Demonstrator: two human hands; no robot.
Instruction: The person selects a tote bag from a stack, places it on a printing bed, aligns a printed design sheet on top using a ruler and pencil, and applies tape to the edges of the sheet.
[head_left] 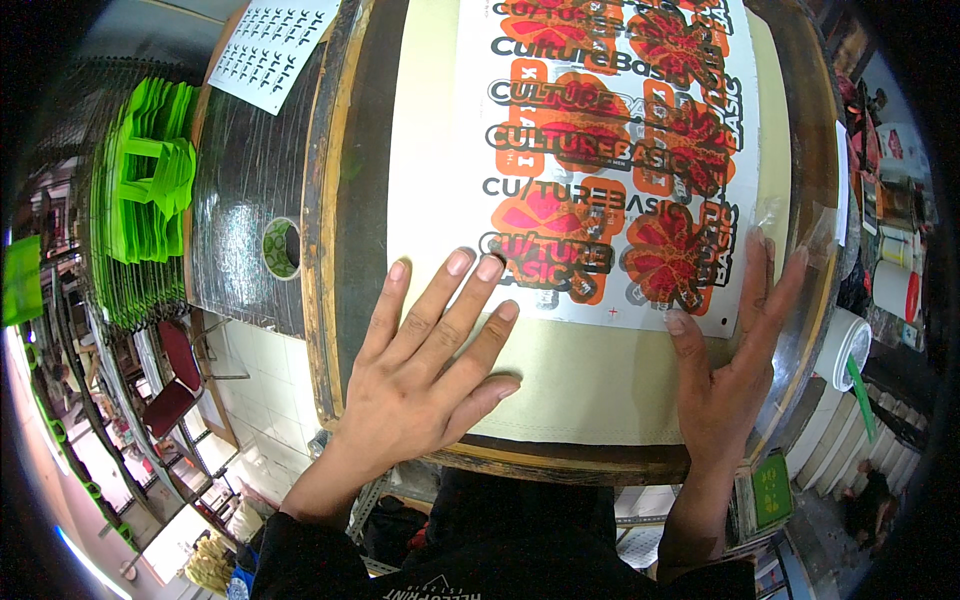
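A white sheet [440, 200] printed with overlapping orange, red and black lettering and flower shapes lies on a pale yellow cloth [570, 380]. The cloth covers a dark, wood-edged board, and a stitched line runs along its near edge. My left hand [425, 370] is spread flat, its fingertips over the sheet's near left part and its thumb over the cloth. At the sheet's near right corner, my right hand [730, 370] is open, thumb on the sheet's edge and fingers stretched beside a strip of clear tape [780, 225]. Neither hand grips anything.
Left of the board is a dark, glossy table [240, 170] with a ring-shaped roll [282, 248] and a white printed paper [268, 55]. Bright green pieces [155, 170] fill a rack beyond. A white tub [845, 350] stands at right; a dark red chair [175, 380] is at left.
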